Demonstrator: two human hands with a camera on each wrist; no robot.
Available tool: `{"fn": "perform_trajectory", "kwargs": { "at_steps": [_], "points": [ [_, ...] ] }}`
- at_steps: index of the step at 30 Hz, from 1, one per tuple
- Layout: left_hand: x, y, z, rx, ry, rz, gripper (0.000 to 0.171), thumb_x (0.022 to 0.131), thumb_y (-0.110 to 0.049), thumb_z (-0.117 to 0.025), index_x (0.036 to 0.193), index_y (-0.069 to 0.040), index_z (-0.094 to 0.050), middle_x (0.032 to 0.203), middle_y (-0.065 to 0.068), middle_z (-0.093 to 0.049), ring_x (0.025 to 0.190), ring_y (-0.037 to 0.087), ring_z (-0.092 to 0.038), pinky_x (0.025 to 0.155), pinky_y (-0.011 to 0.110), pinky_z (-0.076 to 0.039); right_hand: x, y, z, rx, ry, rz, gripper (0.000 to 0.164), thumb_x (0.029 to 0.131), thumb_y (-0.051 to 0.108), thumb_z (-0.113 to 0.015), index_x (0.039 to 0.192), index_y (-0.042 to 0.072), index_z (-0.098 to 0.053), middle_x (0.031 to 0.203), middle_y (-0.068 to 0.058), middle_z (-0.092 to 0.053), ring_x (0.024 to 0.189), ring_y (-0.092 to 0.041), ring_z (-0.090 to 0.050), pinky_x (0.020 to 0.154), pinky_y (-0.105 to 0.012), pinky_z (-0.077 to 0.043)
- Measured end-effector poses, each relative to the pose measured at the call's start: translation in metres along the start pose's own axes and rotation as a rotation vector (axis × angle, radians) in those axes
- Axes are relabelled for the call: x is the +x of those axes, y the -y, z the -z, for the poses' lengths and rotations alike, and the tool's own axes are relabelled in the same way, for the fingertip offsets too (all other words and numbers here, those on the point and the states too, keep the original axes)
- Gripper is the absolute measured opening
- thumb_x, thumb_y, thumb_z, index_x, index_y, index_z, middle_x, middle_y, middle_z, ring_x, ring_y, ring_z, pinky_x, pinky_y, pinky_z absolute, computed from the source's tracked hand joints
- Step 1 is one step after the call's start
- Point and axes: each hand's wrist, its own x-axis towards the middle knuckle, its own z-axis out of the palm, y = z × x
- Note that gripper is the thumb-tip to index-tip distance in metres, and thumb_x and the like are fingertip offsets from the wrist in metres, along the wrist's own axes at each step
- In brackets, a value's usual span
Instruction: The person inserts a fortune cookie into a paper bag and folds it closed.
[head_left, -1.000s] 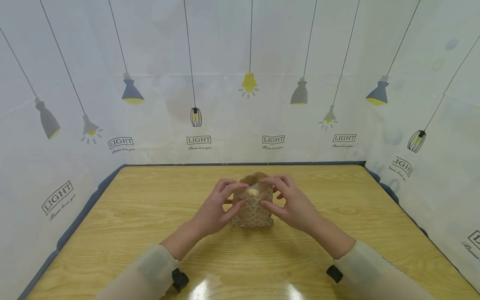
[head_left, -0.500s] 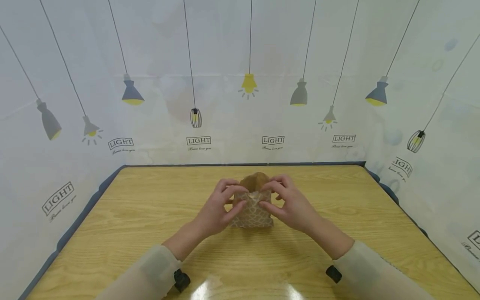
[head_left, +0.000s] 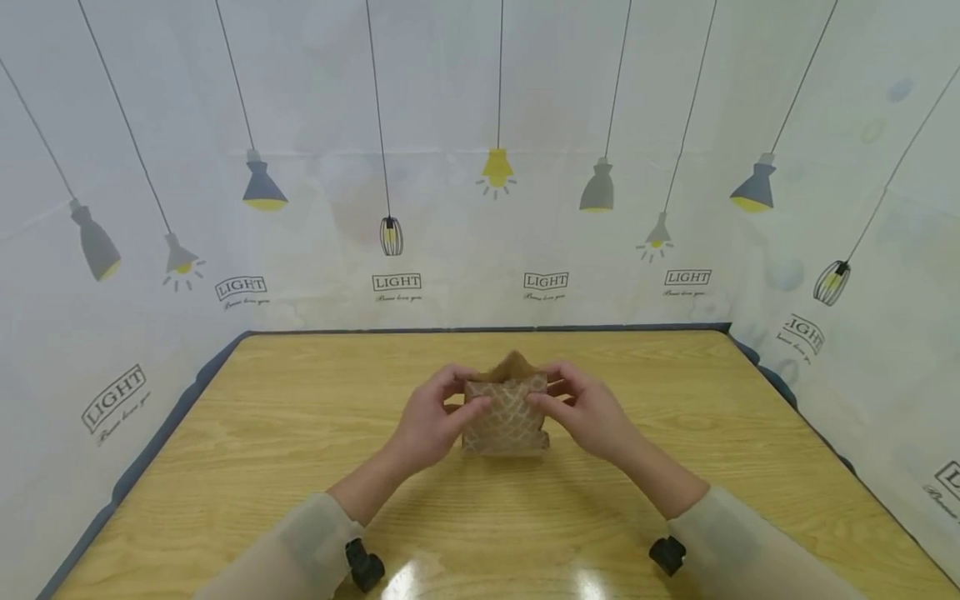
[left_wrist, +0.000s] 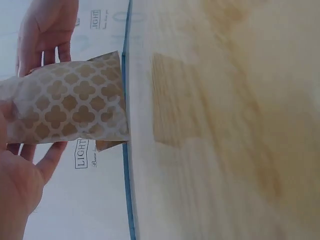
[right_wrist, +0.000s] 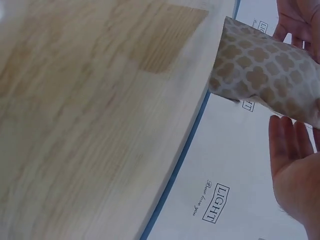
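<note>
A small brown paper bag (head_left: 506, 425) with a pale lattice pattern stands upright between both hands at the middle of the table. Its mouth faces up, and the plain brown back wall rises to a peak above the front edge. My left hand (head_left: 431, 421) pinches the upper left side, thumb on the front and fingers behind. On the upper right side, my right hand (head_left: 596, 421) grips in the same way. The left wrist view shows the patterned front of the bag (left_wrist: 75, 102) between the two hands. What lies inside the bag is hidden.
The light wooden table (head_left: 300, 467) carries the bag's dark reflection in both wrist views. White wall sheets (head_left: 442, 83) printed with hanging lamps enclose the back and sides, with a blue strip along the table's edge. Small black cameras (head_left: 365, 567) sit at the cuffs.
A pale yellowish thing seen at the bag's mouth a second ago is out of sight. My fingers have shifted outward to the bag's sides, and the rounded back wall now peaks.
</note>
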Motion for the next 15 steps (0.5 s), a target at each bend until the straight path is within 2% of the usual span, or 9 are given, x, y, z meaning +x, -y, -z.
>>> {"fn": "perform_trajectory", "kwargs": {
  "at_steps": [3,6,11,15],
  "points": [
    [0.000,0.001,0.005,-0.037,0.002,0.002,0.043,0.105,-0.017,-0.076,0.144,-0.011,-0.060,0.144,0.014,-0.064,0.134,0.036,-0.066,0.098,0.041,-0.066,0.001,0.001,0.002,0.002,-0.030,0.022,0.029,0.105,0.018,-0.076,0.131,0.010,-0.069,0.123,-0.013,-0.076,0.114,-0.031,-0.075,0.086,-0.028,-0.064],
    [-0.001,0.006,0.009,-0.048,0.021,0.022,0.047,0.104,-0.015,-0.076,0.148,-0.012,-0.058,0.150,0.013,-0.060,0.136,0.036,-0.064,0.099,0.041,-0.066,0.000,0.000,0.003,-0.010,-0.023,0.011,0.029,0.104,0.018,-0.076,0.131,0.009,-0.070,0.122,-0.012,-0.076,0.112,-0.029,-0.075,0.085,-0.028,-0.063],
    [-0.002,0.008,0.013,-0.035,0.017,0.028,0.037,0.106,-0.014,-0.074,0.141,-0.010,-0.066,0.144,0.013,-0.066,0.133,0.035,-0.067,0.095,0.035,-0.066,-0.002,0.000,0.004,-0.037,-0.049,-0.002,0.014,0.106,0.016,-0.074,0.118,0.008,-0.072,0.106,-0.008,-0.075,0.096,-0.016,-0.071,0.077,-0.026,-0.061],
    [-0.001,0.004,0.013,-0.024,0.024,0.039,0.043,0.105,-0.016,-0.076,0.145,-0.011,-0.064,0.146,0.013,-0.065,0.135,0.036,-0.066,0.096,0.039,-0.067,-0.001,0.003,0.004,-0.040,-0.066,0.016,0.015,0.106,0.018,-0.074,0.119,0.009,-0.073,0.105,-0.007,-0.075,0.097,-0.015,-0.070,0.077,-0.026,-0.061]
  ]
}}
